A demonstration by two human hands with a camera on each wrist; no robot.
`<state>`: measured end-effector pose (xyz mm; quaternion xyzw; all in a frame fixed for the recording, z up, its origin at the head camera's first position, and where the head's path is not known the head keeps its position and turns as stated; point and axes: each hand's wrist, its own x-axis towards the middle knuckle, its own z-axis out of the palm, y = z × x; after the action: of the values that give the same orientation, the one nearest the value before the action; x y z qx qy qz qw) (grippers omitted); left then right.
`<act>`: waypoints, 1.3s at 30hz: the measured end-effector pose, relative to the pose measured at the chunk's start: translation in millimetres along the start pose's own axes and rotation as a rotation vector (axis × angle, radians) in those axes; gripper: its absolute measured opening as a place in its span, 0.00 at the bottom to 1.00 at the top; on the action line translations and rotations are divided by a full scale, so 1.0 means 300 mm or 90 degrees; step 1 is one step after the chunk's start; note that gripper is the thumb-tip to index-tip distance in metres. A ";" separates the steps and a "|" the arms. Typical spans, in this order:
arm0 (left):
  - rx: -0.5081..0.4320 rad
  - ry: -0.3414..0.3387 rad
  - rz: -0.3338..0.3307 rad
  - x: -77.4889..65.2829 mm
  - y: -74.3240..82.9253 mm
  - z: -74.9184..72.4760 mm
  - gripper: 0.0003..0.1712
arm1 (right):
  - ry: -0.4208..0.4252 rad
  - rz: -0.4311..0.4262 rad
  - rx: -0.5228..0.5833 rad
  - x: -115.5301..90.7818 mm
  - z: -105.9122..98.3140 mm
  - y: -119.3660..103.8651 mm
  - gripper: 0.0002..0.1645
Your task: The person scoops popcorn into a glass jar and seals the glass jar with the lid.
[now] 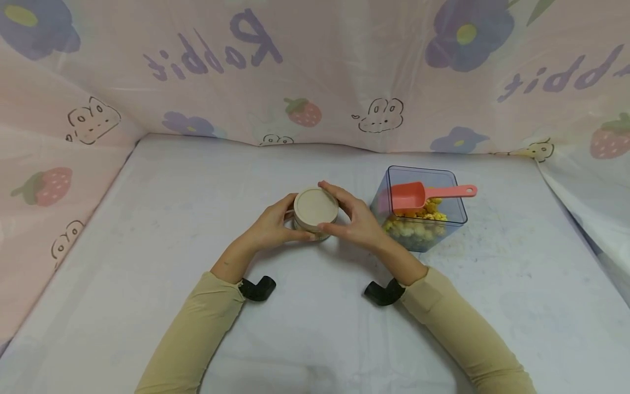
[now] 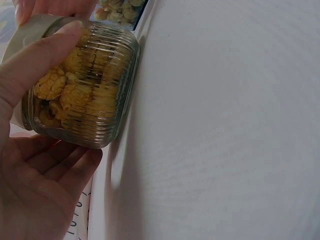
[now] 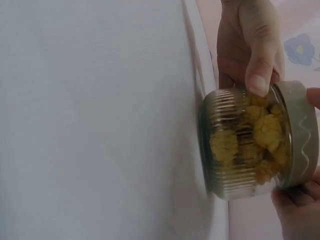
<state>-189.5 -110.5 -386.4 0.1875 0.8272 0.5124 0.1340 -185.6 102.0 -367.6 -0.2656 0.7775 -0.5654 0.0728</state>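
Observation:
A ribbed glass jar holding yellow popcorn stands upright on the white surface, capped by a round cream lid. My left hand grips the jar's glass body from the left, its thumb across the near side. From the right, my right hand holds the lid, thumb and fingers around its rim. The left wrist view shows several left fingers curving behind the glass. In the right wrist view the lid's side carries a pale wavy line.
Just right of my right hand stands a clear bluish square container of popcorn. Inside it rests a pink scoop, its handle reaching over the right rim. Patterned cloth rises behind the white table surface.

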 end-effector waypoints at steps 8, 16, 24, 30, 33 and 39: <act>0.001 0.002 -0.008 0.001 -0.002 -0.001 0.48 | 0.053 0.047 -0.047 -0.004 0.009 0.007 0.49; 0.005 0.003 0.000 0.000 0.002 -0.002 0.47 | 0.115 0.072 -0.129 0.011 0.033 0.010 0.50; -0.001 0.002 -0.005 -0.002 0.006 -0.002 0.48 | 0.193 0.103 -0.175 0.019 0.072 -0.002 0.50; -0.006 0.003 -0.013 -0.003 0.007 0.001 0.47 | 0.215 0.121 -0.179 0.019 0.083 -0.012 0.51; -0.003 0.003 -0.012 -0.003 0.006 0.001 0.47 | 0.204 0.111 -0.166 0.015 0.077 -0.008 0.55; 0.003 0.000 -0.005 -0.009 0.009 -0.003 0.47 | 0.120 0.050 -0.104 0.000 0.043 0.000 0.64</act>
<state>-187.1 -111.4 -383.6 0.1849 0.8293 0.5097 0.1354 -180.4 91.2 -372.2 -0.1854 0.8341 -0.5196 -0.0004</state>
